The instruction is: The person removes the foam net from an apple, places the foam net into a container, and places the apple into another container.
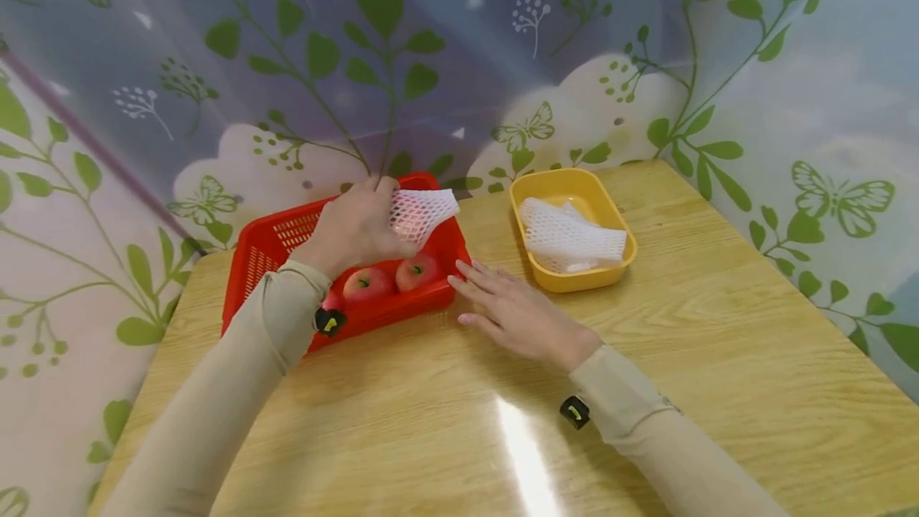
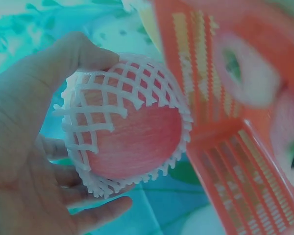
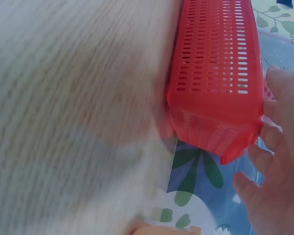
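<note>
Over the red basket (image 1: 402, 311), my left hand (image 1: 359, 222) grips an apple (image 2: 137, 137) partly wrapped in a white foam net (image 1: 424, 214). In the left wrist view the thumb presses the net's top, and red skin shows where the net ends. The net's loose end points right in the head view. Bare apples (image 1: 368, 284) lie in the basket below that hand. My right hand (image 1: 527, 321) has its fingers extended, with fingertips right at the basket's near right corner; it holds nothing.
To the right stands a yellow tray (image 1: 574, 282) with white foam nets (image 1: 567, 236) in it. Both containers sit on a wood-grain table (image 1: 689, 301). Behind and beside it rises a wall covering (image 1: 445, 38) printed with leaves and butterflies.
</note>
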A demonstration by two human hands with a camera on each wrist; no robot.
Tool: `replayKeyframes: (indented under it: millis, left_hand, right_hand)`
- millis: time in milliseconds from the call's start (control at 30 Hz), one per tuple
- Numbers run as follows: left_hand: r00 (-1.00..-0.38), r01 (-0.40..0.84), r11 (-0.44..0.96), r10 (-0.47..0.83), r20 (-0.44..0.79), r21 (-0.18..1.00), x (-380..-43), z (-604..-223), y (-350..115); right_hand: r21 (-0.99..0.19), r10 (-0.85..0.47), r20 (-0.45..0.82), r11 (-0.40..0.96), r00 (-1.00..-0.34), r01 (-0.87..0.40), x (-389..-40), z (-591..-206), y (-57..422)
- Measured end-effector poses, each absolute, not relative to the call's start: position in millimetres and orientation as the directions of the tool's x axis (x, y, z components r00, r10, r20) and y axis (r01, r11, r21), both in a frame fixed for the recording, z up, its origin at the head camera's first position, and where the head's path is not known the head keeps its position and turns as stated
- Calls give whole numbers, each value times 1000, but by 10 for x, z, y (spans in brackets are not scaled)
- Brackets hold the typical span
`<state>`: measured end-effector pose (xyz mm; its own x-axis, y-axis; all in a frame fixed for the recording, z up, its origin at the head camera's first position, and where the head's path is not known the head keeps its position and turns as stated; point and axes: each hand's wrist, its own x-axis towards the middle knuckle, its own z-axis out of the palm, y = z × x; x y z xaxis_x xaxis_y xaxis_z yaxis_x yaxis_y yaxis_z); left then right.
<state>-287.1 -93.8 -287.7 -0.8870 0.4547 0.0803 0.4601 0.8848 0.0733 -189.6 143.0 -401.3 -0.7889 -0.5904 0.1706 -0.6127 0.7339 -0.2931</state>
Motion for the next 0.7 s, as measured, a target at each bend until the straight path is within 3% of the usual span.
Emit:
replayKeyframes:
  millis: [367, 567, 700]
  left_hand:
    - [-823, 560, 828, 557, 106, -2, -2351, -2822, -912]
    - [-761, 630, 776, 627, 167, -46, -2125, -2864, -876]
    - [-743, 649, 758, 650, 161, -66, -1993, -2921, -812]
  right_hand:
    - [-290, -498, 207, 791, -842, -539, -1794, -4020, 1527]
    - [-409, -366, 291, 788, -884, -460, -1721, -3857, 1623]
    - [-479, -350, 313, 744, -883, -465, -1654, -3757, 1627]
